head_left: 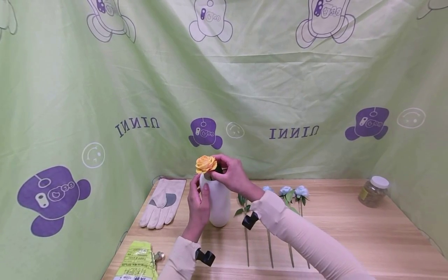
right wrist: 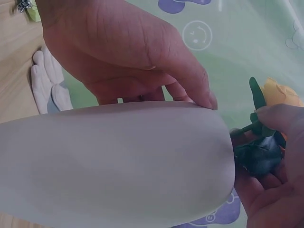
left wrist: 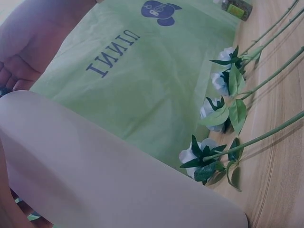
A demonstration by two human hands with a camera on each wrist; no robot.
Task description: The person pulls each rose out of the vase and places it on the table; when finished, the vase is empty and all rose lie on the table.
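Observation:
My left hand (head_left: 198,202) grips the side of a tall white vase (head_left: 221,204), which stands on the table. In the right wrist view the left thumb (right wrist: 190,78) lies along the vase wall, close to its mouth. A yellow-orange artificial rose (head_left: 205,164) sits just above that mouth. My right hand (head_left: 231,174) pinches the rose below its bloom, around the dark green leaves (right wrist: 260,154). The leaves are right at the vase's rim, and the lower stem is hidden in the vase. The left wrist view shows the right hand (left wrist: 28,42) over the vase top.
Several pale blue artificial roses (head_left: 301,191) lie on the wooden table (head_left: 336,233) to the right, stems towards me. A lidded jar (head_left: 373,192) stands at back right. Work gloves (head_left: 162,204) and a green bag (head_left: 138,260) lie left. Green cloth (head_left: 252,85) hangs behind.

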